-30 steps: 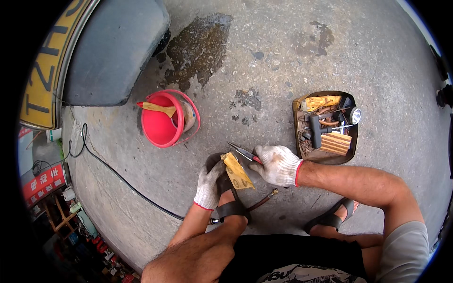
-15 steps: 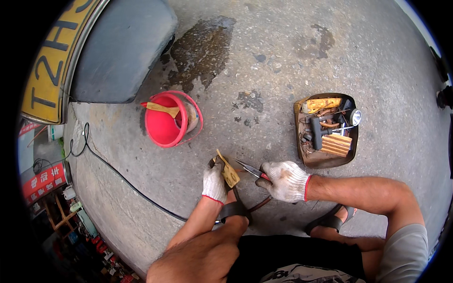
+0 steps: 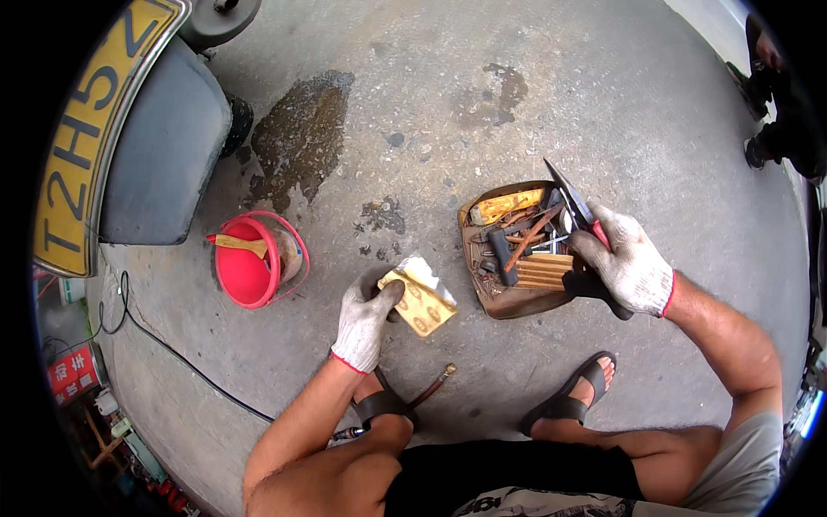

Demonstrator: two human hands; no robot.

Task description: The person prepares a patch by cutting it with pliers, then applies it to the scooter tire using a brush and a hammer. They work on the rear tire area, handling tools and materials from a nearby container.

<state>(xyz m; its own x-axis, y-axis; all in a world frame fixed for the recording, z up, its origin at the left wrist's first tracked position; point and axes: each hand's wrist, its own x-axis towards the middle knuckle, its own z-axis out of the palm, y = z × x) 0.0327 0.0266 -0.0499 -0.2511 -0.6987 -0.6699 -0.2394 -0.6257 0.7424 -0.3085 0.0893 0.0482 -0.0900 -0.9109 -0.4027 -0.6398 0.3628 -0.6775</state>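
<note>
My left hand (image 3: pixel 363 320), in a white knit glove with a dark palm, pinches a yellow patterned paper piece (image 3: pixel 422 310). A white-silver layer (image 3: pixel 420 270) lifts from its upper edge. At the right, my gloved right hand (image 3: pixel 627 260) is closed on long-nose pliers (image 3: pixel 570 194) with a red grip, their tips pointing up and away. The pliers are over the right side of a shallow tool tray (image 3: pixel 513 305). Below that hand is a black piece (image 3: pixel 603 297); whether I hold it too, I cannot tell. Inside the tray lie a yellow tool (image 3: pixel 506 207), a black T-shaped handle (image 3: pixel 502 257) and striped strips (image 3: pixel 543 272).
A red bucket (image 3: pixel 244 299) with a wooden-handled brush (image 3: pixel 241 246) stands at the left. Behind it is a vehicle's grey flap (image 3: pixel 159 155) and yellow plate (image 3: pixel 73 164). A black hose (image 3: pixel 194 375) runs along the floor. Another person's dark-clothed leg (image 3: pixel 780 138) shows far right.
My right hand with the pliers has moved up and right, from beside the paper to over the tray. The paper's white-silver layer now shows. The view has shifted to the right.
</note>
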